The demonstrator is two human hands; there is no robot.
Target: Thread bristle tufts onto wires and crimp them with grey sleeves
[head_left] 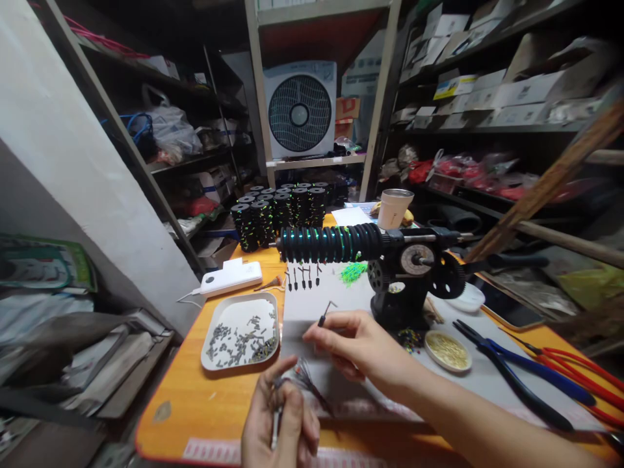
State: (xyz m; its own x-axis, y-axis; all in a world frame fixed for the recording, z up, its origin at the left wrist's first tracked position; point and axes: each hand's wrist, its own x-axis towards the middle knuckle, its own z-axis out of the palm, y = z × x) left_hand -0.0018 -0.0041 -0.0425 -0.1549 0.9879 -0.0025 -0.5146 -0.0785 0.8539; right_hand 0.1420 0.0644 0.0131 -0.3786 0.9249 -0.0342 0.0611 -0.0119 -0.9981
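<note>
My right hand pinches a small black piece with a thin bent stem above the pale work sheet. Lower down, my left hand is curled around a thin greyish rod; what kind it is I cannot make out. A bundle of thin dark strands lies beside the left fingers, partly hidden. Several similar black pieces lie in a row farther back on the sheet. Left of the hands, a white tray holds many small grey bits.
A black hand-cranked winder carries a ribbed black roll. Behind stand stacked black spools. Green bits, a dish of gold bits, blue-handled pliers, red-handled pliers, a phone and a white power bank lie around.
</note>
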